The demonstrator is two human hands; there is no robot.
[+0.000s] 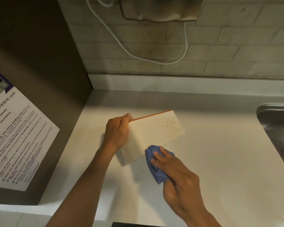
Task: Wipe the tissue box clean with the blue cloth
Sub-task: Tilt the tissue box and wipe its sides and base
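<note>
Two hands work on a white counter (211,161). Nearest, the right hand (179,176) clutches the blue cloth (154,163) against the tissue box (151,135); the left hand (118,131) grips the tilted box's left end. Brown specks mark its far right corner.

A pale, smooth worktop (203,161) runs from a dark cabinet side on the left to a steel sink (275,128) set into it at the right edge. A cream tissue box (154,133) stands tilted on it, one lower edge touching the surface.
</note>
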